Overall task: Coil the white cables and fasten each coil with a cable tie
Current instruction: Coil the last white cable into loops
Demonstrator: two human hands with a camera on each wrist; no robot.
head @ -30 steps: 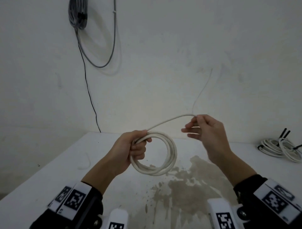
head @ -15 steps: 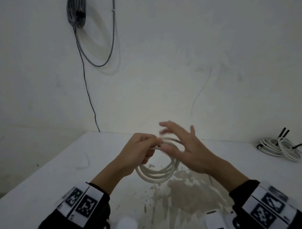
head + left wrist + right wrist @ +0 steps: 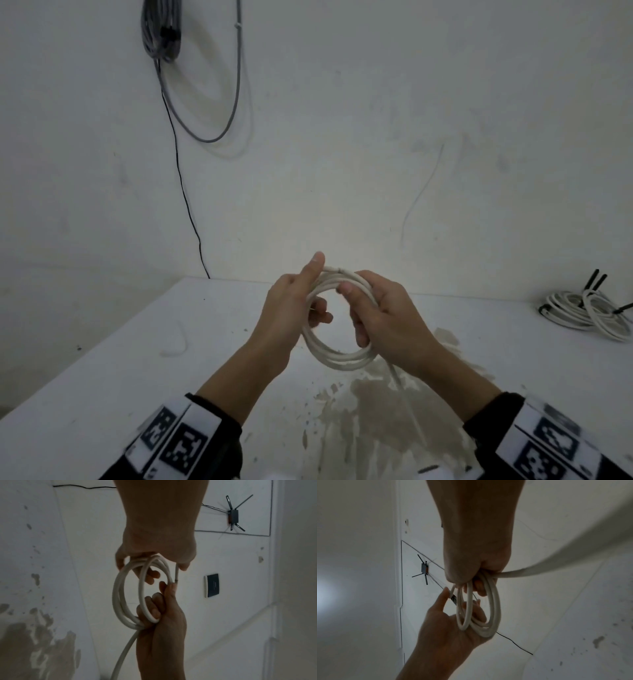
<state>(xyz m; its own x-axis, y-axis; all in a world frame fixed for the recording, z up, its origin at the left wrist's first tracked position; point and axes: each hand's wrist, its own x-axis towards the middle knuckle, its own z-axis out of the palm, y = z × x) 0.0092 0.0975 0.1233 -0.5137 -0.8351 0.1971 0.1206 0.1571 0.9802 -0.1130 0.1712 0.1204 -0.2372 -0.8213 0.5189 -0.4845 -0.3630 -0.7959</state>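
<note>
A coil of white cable [image 3: 337, 361] hangs upright above the table between both hands. My left hand [image 3: 291, 308] holds its left side, fingers curled through the loop and one digit pointing up. My right hand [image 3: 380, 311] grips the right side. The cable's end [image 3: 337, 269] lies along the top of the coil, by the left thumb [image 3: 441, 597]. In the left wrist view the coil [image 3: 118, 595] spans from my left hand [image 3: 154, 555] to the right hand [image 3: 159, 615]. A loose tail [image 3: 397, 377] runs down from the right hand [image 3: 476, 574].
The white table [image 3: 137, 359] bears a brown stain [image 3: 376, 401] under the hands. More coiled white cables [image 3: 582, 308] with black ends lie at the far right. A thin white strip [image 3: 174, 346] lies to the left. Grey cable [image 3: 205, 102] hangs on the wall.
My right hand, which held the cable stretched out to the right, swept across to the coil and now grips its right side. The last loop has joined the coil.
</note>
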